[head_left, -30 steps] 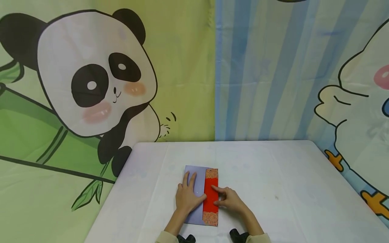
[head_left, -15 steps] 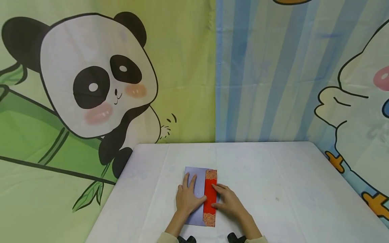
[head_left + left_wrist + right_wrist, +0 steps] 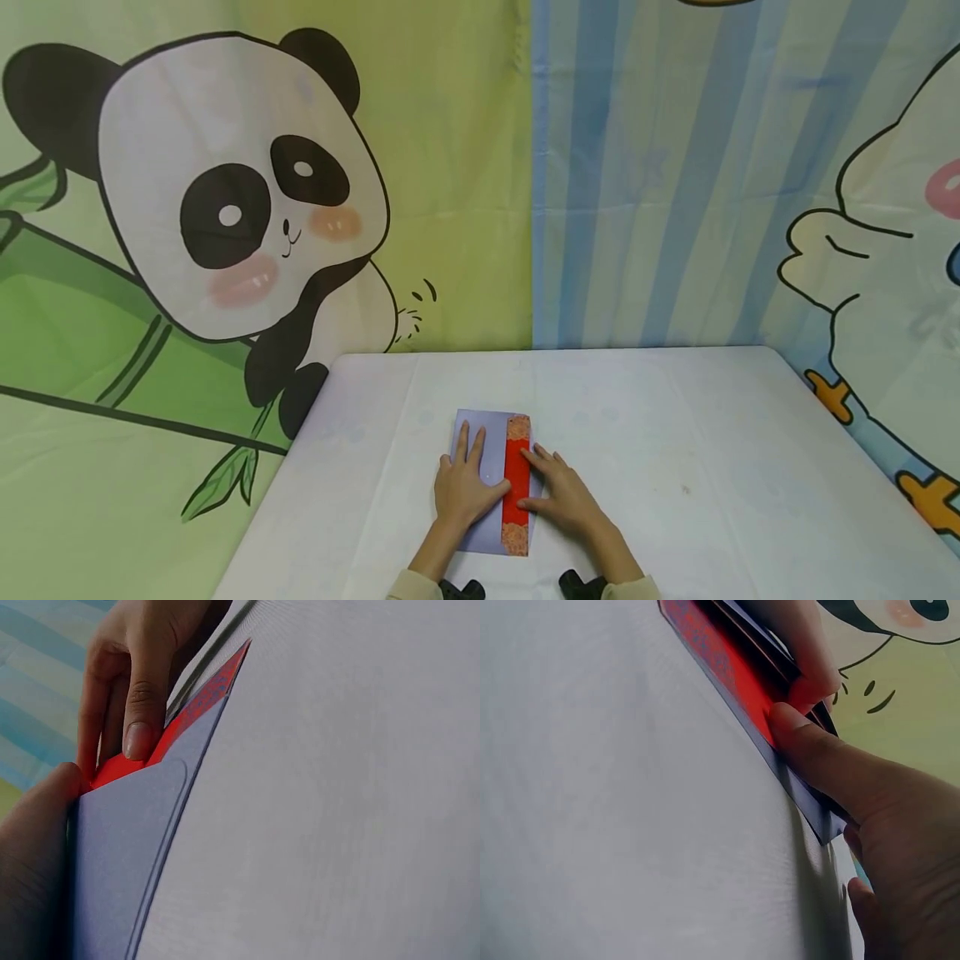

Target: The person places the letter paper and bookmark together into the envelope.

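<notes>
A flat lavender paper sleeve (image 3: 491,457) lies on the table, its edge also showing in the right wrist view. A red card (image 3: 516,475) with speckled orange ends sits on its right part, with its left side under the lavender front flap. My left hand (image 3: 461,487) rests on the sleeve, fingers spread, thumb reaching the card's left side. Over the card's right edge lies my right hand (image 3: 566,496), with thumb and fingertips touching the red surface. In the right wrist view, the thumb (image 3: 802,739) presses on the red card, close to the left hand.
A white-covered table (image 3: 675,450) surrounds the sleeve. Behind it hang a green curtain with a panda (image 3: 225,208) and a blue striped curtain (image 3: 675,167). Black wrist straps (image 3: 581,586) show near the front edge.
The red card has slid left under the lavender flap, so its visible strip is narrower and lavender shows to its right. My right hand has moved left with it; the left hand stays in place.
</notes>
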Motion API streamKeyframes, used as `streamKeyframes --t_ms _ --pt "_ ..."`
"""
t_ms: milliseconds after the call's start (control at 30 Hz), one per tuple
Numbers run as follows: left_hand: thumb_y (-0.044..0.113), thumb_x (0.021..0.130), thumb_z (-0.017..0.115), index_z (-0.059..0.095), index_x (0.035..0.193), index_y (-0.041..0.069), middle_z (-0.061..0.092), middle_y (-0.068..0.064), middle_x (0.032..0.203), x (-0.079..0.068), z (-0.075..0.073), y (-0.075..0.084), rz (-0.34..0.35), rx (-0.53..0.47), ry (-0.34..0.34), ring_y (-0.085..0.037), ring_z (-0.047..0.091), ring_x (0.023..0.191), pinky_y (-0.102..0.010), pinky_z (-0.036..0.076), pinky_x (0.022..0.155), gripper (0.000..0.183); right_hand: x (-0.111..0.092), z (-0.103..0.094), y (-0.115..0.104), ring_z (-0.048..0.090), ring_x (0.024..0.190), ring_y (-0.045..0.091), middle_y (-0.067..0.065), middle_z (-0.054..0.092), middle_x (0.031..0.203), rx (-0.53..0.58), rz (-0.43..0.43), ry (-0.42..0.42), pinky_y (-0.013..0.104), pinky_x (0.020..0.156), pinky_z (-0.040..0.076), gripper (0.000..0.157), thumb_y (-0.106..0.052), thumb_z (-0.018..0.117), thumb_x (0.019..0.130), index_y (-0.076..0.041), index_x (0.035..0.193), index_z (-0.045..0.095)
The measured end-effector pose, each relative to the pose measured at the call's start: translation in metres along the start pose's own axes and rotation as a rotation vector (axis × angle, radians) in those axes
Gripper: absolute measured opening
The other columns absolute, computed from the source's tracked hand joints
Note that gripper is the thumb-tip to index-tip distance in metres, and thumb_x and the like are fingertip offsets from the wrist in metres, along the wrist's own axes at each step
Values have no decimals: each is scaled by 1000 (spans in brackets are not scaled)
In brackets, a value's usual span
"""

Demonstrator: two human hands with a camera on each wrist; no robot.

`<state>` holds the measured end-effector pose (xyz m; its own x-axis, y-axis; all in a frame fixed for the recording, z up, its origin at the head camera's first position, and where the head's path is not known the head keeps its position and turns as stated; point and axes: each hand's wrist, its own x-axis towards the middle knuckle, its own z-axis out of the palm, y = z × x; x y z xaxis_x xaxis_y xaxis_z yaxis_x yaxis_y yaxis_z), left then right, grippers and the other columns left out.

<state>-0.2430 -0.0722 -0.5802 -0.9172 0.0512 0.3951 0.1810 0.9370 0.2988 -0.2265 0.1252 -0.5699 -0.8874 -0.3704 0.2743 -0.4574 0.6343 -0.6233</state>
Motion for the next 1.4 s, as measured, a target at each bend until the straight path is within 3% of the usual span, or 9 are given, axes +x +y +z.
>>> streamKeyframes --t_ms 167,433,567,767,967,1133,1400 --pt "61 62 63 42 140 22 27 -6 149 -1 -1 1 -6 -2 -13 -23 41 67 -28 34 54 90 -1 0 -1 37 120 51 16 44 138 -36 33 44 57 93 34 79 -45 77 66 -11 133 51" --pt "61 61 63 41 141 22 25 -4 150 -1 -2 1 -10 -8 -22 -22 40 68 -26 33 54 91 9 7 1 37 128 32 17 47 134 -134 -91 54 52 104 21 79 -49 72 69 -6 132 51" --pt "62 61 63 43 140 22 27 -5 149 0 0 1 0 -9 -5 -21 38 66 -25 31 53 90 9 6 4 31 130 37 18 41 139 -96 -61 -9 55 103 19 84 -54 69 70 -9 136 46" --pt "62 60 63 44 139 22 30 -5 148 1 -1 0 15 -8 31 -21 39 66 -25 31 52 90 8 -2 8 19 128 53 18 28 147 -28 -25 -116 62 99 20 101 -60 73 60 -17 144 35" --pt "62 60 63 44 139 22 29 -5 149 1 -1 -1 14 -14 24 -22 41 67 -27 33 53 91 13 1 5 20 132 44 18 27 147 -41 -86 -137 59 102 15 107 -63 72 58 -15 145 31" --pt "62 61 62 43 139 23 28 -5 149 1 -1 -1 18 -6 26 -23 42 68 -28 35 54 89 14 6 3 20 132 44 17 27 147 -59 -100 -119 57 103 16 109 -66 70 58 -18 146 29" --pt "61 61 62 43 139 23 28 -5 149 2 0 -1 13 -7 22 -24 42 69 -29 36 54 89 17 7 6 27 133 31 10 34 145 -67 -196 -93 55 104 15 107 -63 72 59 -17 146 29"
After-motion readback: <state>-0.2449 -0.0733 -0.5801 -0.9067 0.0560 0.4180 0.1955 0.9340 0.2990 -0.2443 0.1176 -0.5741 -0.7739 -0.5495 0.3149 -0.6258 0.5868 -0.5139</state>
